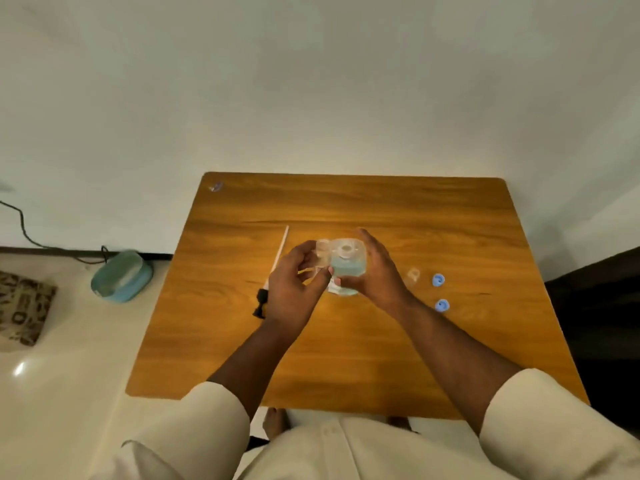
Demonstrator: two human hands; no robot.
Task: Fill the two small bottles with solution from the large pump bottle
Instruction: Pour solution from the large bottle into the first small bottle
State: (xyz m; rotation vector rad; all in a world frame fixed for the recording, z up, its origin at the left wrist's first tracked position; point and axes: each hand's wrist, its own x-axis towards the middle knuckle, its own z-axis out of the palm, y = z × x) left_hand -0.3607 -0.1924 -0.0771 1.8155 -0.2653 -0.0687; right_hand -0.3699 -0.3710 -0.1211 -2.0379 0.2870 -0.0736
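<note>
Wood-grain laminate with rounded corners tops the table [346, 202], set against a plain pale wall above a glossy cream floor. At its centre stands the large bottle [347, 268], clear plastic, squarish, holding pale blue solution, its round mouth uncapped. A person's right hand [377, 271] wraps its side, fingers curled around it. The left hand [294, 289] pinches one small clear bottle [322, 252] against the large bottle's mouth. A second small clear bottle [413, 274] lies near two round blue caps [438, 279]. One pump head with a long white tube [277, 258] lies left. Cream sleeves are rolled back.
</note>
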